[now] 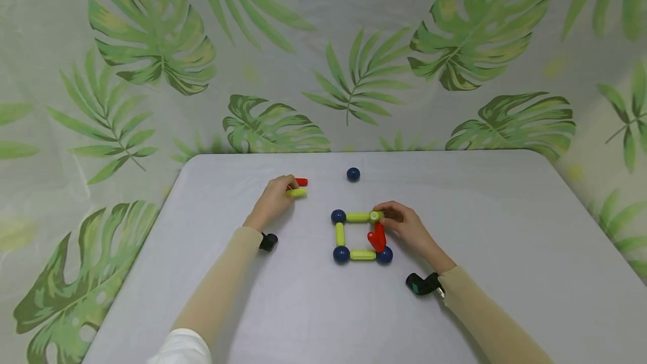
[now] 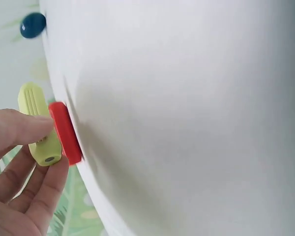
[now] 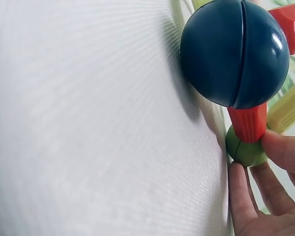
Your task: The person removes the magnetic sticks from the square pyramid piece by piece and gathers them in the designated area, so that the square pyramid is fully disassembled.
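My left hand (image 1: 273, 200) pinches a yellow-green rod (image 2: 33, 101) between thumb and fingers at the table's far left. Right beside it lies a red rod (image 2: 66, 133), close to the fingertips. Toward the middle, a square frame of rods and balls lies on the table. Its far right corner is a green ball (image 3: 242, 151), which my right hand (image 1: 406, 230) holds between thumb and fingers. A red rod (image 3: 248, 120) joins that ball to the near right blue ball (image 3: 221, 54). A second red rod (image 1: 376, 239) rises from this blue ball. Yellow-green rods (image 1: 361, 254) form the other sides.
A loose blue ball (image 1: 353, 174) sits near the table's back edge, behind the frame. Two more blue balls (image 1: 341, 254) (image 1: 338, 216) make the frame's left corners. Behind the white table (image 1: 485, 206) hangs a leaf-patterned cloth (image 1: 374, 32).
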### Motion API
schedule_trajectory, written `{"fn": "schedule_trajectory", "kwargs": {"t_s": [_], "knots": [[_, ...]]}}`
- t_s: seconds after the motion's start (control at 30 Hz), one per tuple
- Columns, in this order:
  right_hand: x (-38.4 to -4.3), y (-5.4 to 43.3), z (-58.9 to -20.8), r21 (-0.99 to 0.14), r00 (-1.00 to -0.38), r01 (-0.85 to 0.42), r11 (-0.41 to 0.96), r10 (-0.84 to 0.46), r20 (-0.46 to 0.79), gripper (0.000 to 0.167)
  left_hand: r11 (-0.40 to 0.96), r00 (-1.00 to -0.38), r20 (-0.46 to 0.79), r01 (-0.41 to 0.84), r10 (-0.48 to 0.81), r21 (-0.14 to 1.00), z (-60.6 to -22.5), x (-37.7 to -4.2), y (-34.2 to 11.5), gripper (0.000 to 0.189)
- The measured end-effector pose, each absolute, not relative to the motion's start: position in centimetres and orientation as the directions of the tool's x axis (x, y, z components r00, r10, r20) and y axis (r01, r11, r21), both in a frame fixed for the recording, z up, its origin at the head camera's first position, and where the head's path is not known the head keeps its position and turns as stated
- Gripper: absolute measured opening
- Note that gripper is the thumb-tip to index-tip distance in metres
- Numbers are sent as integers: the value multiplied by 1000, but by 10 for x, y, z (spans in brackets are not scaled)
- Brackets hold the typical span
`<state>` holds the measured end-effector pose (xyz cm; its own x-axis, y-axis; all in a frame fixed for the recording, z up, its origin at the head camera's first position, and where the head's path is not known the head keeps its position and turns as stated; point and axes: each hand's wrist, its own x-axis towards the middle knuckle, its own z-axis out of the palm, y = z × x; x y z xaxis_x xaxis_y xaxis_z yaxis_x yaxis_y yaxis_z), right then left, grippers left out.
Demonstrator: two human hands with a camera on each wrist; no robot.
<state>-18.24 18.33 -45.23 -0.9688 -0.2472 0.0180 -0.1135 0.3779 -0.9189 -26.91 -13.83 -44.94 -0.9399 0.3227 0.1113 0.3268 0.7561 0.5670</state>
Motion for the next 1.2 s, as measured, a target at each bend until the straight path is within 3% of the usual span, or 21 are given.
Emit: {"fn": "schedule_trajectory", "kwargs": {"t_s": [0.33, 0.77, 0.97, 1.1, 1.2], "knots": [[-193, 189, -475, -921, -970, -120, 371, -241, 29, 26, 820, -949, 88, 307, 304, 483, -453, -290, -141, 18], [-191, 189, -475, -914, -971, -117, 387, -236, 25, 25, 794, -946, 186, 325, 267, 513, -451, -282, -132, 19], [-189, 189, -475, -913, -974, -103, 395, -226, 13, 26, 544, -840, 280, 521, 465, 658, -441, -257, -100, 21], [-188, 190, -474, -917, -974, -94, 387, -227, 4, 26, 345, -737, 265, 562, 622, 752, -438, -238, -71, 24], [-187, 190, -474, -918, -973, -99, 384, -232, 8, 26, 287, -678, 256, 579, 689, 763, -436, -228, -51, 28]]}}
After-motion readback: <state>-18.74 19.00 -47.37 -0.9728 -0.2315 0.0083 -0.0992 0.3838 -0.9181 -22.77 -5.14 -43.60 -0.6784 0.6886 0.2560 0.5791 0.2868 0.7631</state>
